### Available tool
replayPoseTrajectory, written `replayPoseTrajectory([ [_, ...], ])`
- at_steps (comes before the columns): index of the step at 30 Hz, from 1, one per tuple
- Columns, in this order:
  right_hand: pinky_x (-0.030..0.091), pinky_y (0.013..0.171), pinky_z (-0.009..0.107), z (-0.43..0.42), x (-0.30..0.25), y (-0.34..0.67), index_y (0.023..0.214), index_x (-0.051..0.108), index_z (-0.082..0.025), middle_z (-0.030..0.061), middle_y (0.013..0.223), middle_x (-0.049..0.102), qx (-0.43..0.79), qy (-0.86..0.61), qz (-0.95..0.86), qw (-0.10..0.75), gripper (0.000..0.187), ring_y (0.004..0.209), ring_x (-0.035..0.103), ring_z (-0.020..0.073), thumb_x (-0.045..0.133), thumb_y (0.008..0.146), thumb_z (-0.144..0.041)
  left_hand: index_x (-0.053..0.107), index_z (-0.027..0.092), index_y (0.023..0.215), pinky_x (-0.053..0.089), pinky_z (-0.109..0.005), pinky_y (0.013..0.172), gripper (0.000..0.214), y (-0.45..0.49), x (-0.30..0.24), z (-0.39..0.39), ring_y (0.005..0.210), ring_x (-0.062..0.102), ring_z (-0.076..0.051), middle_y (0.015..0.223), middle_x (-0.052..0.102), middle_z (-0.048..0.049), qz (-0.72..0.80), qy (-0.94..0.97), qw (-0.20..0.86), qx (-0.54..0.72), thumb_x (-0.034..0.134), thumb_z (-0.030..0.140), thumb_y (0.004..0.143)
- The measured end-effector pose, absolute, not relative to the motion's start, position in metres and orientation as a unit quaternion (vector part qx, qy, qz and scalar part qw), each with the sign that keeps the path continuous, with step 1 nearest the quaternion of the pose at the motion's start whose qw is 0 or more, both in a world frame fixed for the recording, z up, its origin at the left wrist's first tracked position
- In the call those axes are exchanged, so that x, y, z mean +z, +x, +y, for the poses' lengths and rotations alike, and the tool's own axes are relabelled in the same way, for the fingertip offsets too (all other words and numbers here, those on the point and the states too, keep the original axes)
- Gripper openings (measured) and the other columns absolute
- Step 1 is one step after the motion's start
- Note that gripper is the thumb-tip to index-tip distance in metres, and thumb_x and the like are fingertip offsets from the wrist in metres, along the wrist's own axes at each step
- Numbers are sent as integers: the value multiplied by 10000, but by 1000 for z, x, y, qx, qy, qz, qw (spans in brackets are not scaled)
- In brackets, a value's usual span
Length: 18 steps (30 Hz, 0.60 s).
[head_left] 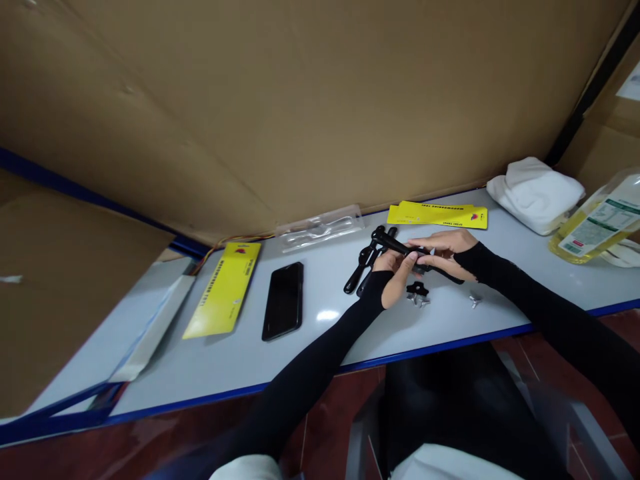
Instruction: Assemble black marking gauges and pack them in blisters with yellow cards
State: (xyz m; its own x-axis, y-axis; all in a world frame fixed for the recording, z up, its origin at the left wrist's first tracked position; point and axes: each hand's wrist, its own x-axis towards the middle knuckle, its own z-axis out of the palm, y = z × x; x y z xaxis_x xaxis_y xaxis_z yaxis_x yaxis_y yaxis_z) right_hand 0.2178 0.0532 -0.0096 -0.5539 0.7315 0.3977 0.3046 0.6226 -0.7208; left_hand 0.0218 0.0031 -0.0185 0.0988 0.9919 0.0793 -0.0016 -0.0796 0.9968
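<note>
Both my hands meet over the white table [320, 313] in black sleeves. My left hand [395, 270] and my right hand [443, 250] are closed together on a long black tool part [395, 244] held just above the table. More black handle pieces [361, 270] lie on the table under and left of my left hand. A small black knob [417, 289] with a metal wing nut [419, 300] sits just below my hands, and another small metal wing nut [475, 301] lies to the right.
A black phone [283, 300] and a yellow card [223, 289] lie to the left; a clear plastic blister [320, 229] and more yellow cards [438, 215] sit by the cardboard wall [300, 100]. White cloth [535, 193] and an oil bottle [597, 223] stand at the right.
</note>
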Motion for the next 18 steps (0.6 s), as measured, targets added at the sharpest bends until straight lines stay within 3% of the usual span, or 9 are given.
replayPoseTrajectory([
  [2,422,514,230,52,-12,214,1276,800,-252,15,825,755,340,-322,-808,357,420,564,524,98,721,916,-454,711,182,831,573,-314,578,508,23,-20,5,610,684,-185,827,773,-82,458,519,513,508,849,662,741],
  [5,471,507,233,51,-16,208,1188,833,-211,18,744,741,406,-352,-756,375,437,556,557,107,753,882,-513,614,186,661,533,-276,524,562,22,-25,8,551,652,-159,660,704,-51,477,478,532,512,890,675,669],
  [12,619,544,284,47,-24,196,1071,851,-206,46,858,780,482,-369,-672,424,430,629,639,144,784,835,-558,511,199,592,353,-221,387,563,21,-25,9,408,534,-105,505,603,-10,553,414,527,495,881,608,708],
  [16,521,438,243,43,-27,193,1113,839,-209,26,784,749,452,-392,-679,425,400,499,571,108,712,907,-527,484,204,587,350,-222,377,582,23,-23,9,380,558,-118,490,556,20,554,394,516,521,901,602,669],
  [18,473,404,235,42,-28,193,1118,839,-220,25,769,743,439,-402,-682,425,388,478,571,110,690,925,-521,506,197,595,356,-232,370,572,24,-23,10,372,568,-127,533,610,-6,557,394,512,522,897,608,665],
])
